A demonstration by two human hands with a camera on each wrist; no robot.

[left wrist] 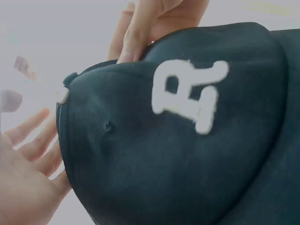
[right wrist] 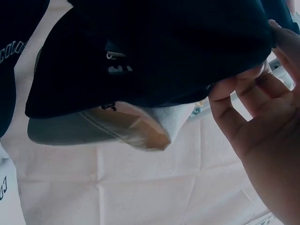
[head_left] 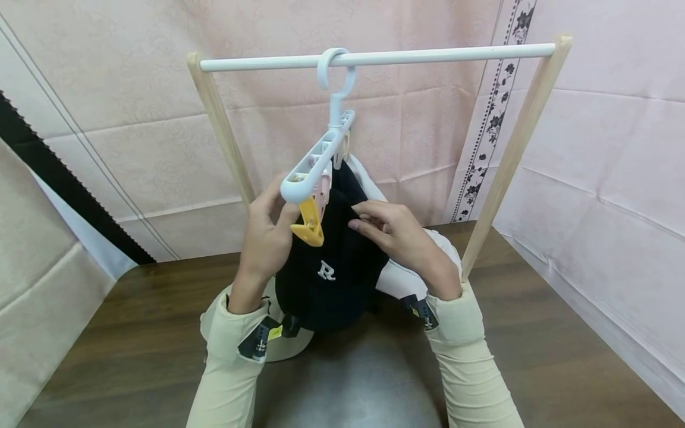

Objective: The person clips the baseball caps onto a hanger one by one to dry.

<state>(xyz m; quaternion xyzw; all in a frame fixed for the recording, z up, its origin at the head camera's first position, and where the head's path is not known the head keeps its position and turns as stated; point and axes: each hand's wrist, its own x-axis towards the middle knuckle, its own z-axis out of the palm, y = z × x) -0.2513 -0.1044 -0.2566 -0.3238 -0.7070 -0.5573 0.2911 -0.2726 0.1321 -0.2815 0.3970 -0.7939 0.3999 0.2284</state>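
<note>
A black cap (head_left: 326, 291) with a white letter R hangs below a light-blue hanger (head_left: 313, 163). My right hand (head_left: 398, 238) pinches the cap's edge between thumb and fingertips, also clear in the right wrist view. On the other side, my left hand (head_left: 264, 235) has its thumb beside a yellow clip (head_left: 309, 224). In the left wrist view the left fingers (left wrist: 35, 145) are spread and fairly straight, their tips right at the rim of the black cap (left wrist: 136, 154). A pink clip (head_left: 323, 189) sits on the hanger just behind the yellow one.
The hanger hooks over a white rod (head_left: 428, 57) between wooden posts (head_left: 516, 154). A white cap (head_left: 398, 279) and a beige cap (head_left: 289, 351) hang close around the black one. In the right wrist view a grey-green brim (right wrist: 65, 132) shows. Below lies a brown tabletop (head_left: 134, 356).
</note>
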